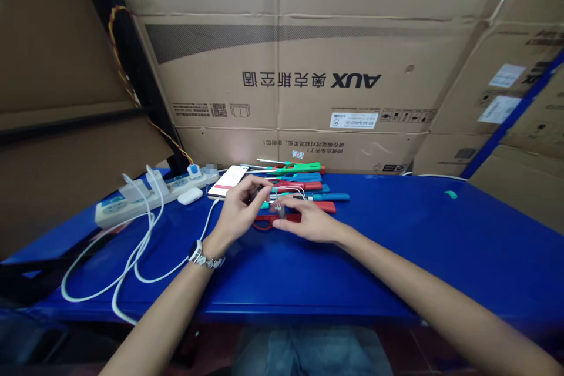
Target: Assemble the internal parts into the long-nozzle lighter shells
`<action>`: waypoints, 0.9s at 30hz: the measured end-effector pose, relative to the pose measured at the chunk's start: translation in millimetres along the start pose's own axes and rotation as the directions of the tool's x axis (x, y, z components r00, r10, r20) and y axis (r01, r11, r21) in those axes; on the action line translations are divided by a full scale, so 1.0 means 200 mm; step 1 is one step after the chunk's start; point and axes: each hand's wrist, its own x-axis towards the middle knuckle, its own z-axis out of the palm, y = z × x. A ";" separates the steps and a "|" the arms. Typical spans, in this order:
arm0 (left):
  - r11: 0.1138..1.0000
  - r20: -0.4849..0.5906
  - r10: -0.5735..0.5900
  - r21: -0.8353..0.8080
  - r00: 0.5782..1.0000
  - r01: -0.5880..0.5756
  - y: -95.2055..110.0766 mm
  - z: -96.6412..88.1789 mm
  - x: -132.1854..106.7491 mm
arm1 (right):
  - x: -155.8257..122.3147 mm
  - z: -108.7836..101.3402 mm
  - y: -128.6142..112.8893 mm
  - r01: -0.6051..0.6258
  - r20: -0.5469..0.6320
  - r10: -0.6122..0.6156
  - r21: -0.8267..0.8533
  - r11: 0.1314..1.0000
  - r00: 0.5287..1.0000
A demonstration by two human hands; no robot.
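Close together over the table, my two hands work at a small part. My right hand point(308, 220) pinches a small greyish cylindrical piece point(281, 210) between thumb and fingers. Thin white wires point(293, 189) arch beside it. My left hand point(242, 205) has its thumb and fingertips closed just left of that piece; what they grip is hidden. Beneath and behind the hands lie several long-necked lighters, among them a green one point(308, 167), a blue one point(311, 177) and a red one point(311, 186). Another red lighter body point(264, 223) lies partly under my hands.
A lit phone point(228, 181) with a white cable point(150, 229) is left of my hands. Further left are a power strip point(176, 189) and a white earbud case point(190, 195). Cardboard point(308, 47) walls the back of the blue table point(396, 247). A green scrap point(450, 194) lies right.
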 end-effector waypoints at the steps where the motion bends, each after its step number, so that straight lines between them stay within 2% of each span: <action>1: 1.000 0.010 -0.004 -0.005 1.000 0.004 0.00 0.00 0.00 | 0.00 0.01 0.00 -0.001 -0.013 0.003 0.111 0.994 1.000; 3: 1.000 0.022 -0.004 0.005 1.000 0.004 0.00 -0.02 -0.01 | 0.02 0.01 0.00 -0.023 -0.054 0.039 0.279 0.960 0.998; 6: 0.995 0.078 -0.013 0.095 0.997 0.006 -0.01 -0.06 -0.01 | 0.02 -0.05 0.04 -0.083 -0.106 0.133 0.380 0.921 0.985; 8: 0.986 0.186 -0.049 0.167 0.981 0.017 -0.02 -0.09 -0.01 | 0.01 -0.09 0.07 -0.114 -0.067 0.154 0.409 0.905 0.986; 11: 0.979 0.330 -0.108 0.200 0.938 0.042 -0.04 -0.09 -0.02 | -0.03 -0.13 0.10 -0.175 0.054 0.169 0.465 0.868 0.984; 13: 0.981 0.359 -0.120 0.185 0.925 0.055 -0.05 -0.09 -0.02 | -0.05 -0.13 0.10 -0.193 0.089 0.172 0.514 0.836 0.981; 15: 0.985 0.357 -0.109 0.166 0.928 0.052 -0.06 -0.08 -0.03 | -0.06 -0.13 0.08 -0.192 0.080 0.176 0.508 0.840 0.981; 17: 0.987 0.351 -0.097 0.157 0.931 0.044 -0.06 -0.07 -0.03 | -0.07 -0.11 0.05 -0.186 0.037 0.188 0.430 0.883 0.981; 21: 0.988 0.384 -0.121 0.133 0.916 0.074 -0.06 -0.05 -0.04 | -0.06 -0.06 -0.01 -0.183 -0.062 0.194 0.151 0.971 0.979; 24: 0.988 0.399 -0.120 0.139 0.909 0.069 -0.06 -0.03 -0.05 | -0.07 -0.04 -0.02 -0.180 -0.062 0.176 -0.072 0.981 0.982; 27: 0.987 0.382 -0.094 0.159 0.919 0.035 -0.06 -0.01 -0.05 | -0.07 -0.05 -0.01 -0.138 -0.060 0.126 -0.265 0.954 0.990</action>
